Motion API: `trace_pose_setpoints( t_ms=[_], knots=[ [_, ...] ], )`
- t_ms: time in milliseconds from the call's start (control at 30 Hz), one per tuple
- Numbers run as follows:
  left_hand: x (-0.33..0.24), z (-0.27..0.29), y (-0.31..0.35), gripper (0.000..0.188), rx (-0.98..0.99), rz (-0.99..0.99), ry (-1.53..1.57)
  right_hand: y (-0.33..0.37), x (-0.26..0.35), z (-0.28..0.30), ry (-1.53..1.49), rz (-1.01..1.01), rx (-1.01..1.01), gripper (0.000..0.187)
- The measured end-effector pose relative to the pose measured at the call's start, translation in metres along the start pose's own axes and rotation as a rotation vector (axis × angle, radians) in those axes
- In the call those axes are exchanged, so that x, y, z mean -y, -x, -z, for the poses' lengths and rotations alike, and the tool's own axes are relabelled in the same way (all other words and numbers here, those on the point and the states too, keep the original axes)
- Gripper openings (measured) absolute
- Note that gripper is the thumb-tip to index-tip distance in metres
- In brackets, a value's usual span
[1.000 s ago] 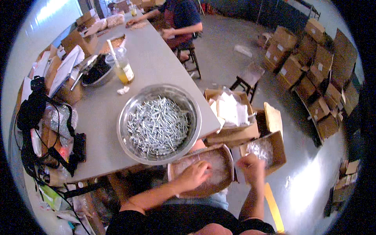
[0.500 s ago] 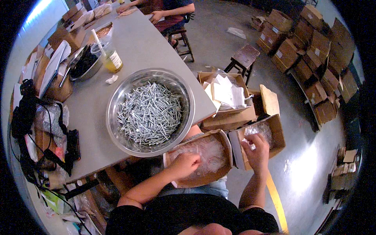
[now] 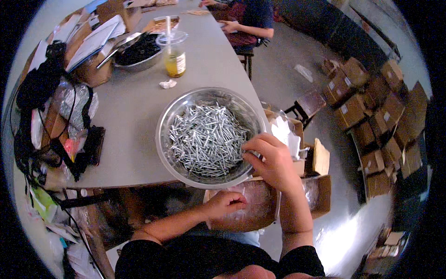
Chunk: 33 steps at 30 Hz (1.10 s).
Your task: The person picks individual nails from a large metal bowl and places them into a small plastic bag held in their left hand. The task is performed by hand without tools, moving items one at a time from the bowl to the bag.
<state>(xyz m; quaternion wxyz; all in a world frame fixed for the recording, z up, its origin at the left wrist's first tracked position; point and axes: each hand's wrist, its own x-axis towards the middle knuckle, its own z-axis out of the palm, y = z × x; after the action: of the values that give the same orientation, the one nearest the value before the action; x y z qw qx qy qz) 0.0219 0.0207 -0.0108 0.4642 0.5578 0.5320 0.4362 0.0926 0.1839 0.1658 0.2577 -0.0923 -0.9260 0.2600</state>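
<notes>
Silvery screws (image 3: 206,139), grey tabletop (image 3: 125,121), yellow drink (image 3: 176,66), brown cartons (image 3: 371,116)

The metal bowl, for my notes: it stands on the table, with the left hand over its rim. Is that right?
Not the left hand: the head view shows the right hand over the rim of the metal bowl, which does stand on the table.

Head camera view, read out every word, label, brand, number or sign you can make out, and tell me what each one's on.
None can be read.
Drink cup: a pale label, its print too small to read.
Cardboard boxes at right: small white labels, too small to read.
Metal bowl: no writing shows.
</notes>
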Motion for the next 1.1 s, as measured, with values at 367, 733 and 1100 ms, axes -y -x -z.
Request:
trace_pose_setpoints(
  t_ms=[367,733,1100],
  knots=[
    [-0.014,0.016,0.018,0.016,-0.127,0.042,0.135,-0.056,-0.009,-0.052,0.119,0.174,0.239,0.029],
    [-0.008,0.004,0.008,0.016,-0.216,-0.129,0.143,-0.055,-0.009,-0.053,0.142,0.213,0.197,0.018],
    [-0.021,0.008,0.008,0.019,-0.135,0.02,0.03,-0.051,-0.014,-0.06,0.145,0.257,0.146,0.009]
  ],
)
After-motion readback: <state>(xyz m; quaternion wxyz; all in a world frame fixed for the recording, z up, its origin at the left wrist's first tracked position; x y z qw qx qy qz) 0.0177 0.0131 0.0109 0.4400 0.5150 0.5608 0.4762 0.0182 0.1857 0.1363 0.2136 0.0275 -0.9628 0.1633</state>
